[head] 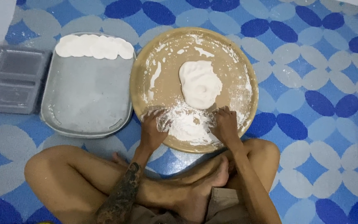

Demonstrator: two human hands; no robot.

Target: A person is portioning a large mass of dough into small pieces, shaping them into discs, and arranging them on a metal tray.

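Below, a floured round board (146, 70) rests on a blue patterned mat (320, 83).

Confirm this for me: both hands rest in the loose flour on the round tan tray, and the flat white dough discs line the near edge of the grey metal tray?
Not quite. In the head view the flat white dough discs line the far edge of the grey metal tray, not the near one. The rest holds.

Blue patterned floor mat (320, 83), round tan tray (143, 70), grey metal tray (88, 103), grey plastic compartment container (11, 79) on it
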